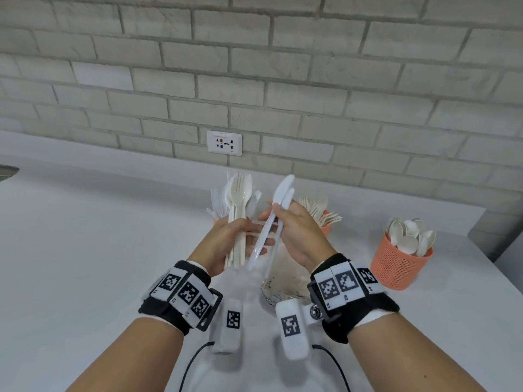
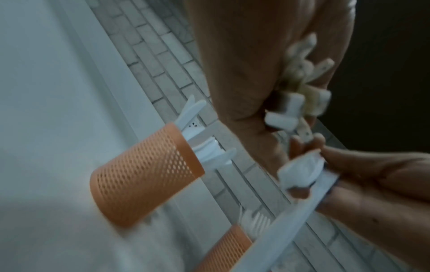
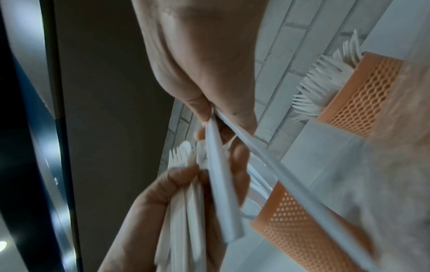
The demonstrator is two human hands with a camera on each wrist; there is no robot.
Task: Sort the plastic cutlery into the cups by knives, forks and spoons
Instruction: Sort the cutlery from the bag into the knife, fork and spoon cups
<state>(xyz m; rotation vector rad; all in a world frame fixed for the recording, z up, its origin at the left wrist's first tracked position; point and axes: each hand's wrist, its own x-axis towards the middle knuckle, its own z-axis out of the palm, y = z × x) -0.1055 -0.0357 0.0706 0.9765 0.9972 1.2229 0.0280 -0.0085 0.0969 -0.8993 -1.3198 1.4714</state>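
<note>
Your left hand (image 1: 226, 244) is gripping a bundle of mixed cutlery (image 1: 237, 219) upright above the counter's (image 1: 99, 250) middle; beside it, your right hand (image 1: 297, 233) is pinching two white knives (image 1: 276, 213), blades up, before the far-edge cups (image 1: 325, 226).

1. Orange cups: spoon cup (image 1: 399, 264), fork cup (image 3: 363, 95) and knife cup (image 2: 144, 176), all with a fine mesh of small holes.
2. Cream-white forks and spoons (image 1: 237, 219) bunched in the left hand (image 1: 226, 244).
3. Clear bluish-white knives (image 1: 271, 222) in the right hand (image 1: 300, 236).
4. Black wristbands (image 1: 181, 298) with white tags printed in black square codes.
5. Pale grey-white brick wall (image 1: 283, 66), darker grey joints.
6. White counter (image 1: 99, 250).
7. White wall socket (image 1: 224, 142) with small black, orange and blue marks.
</note>
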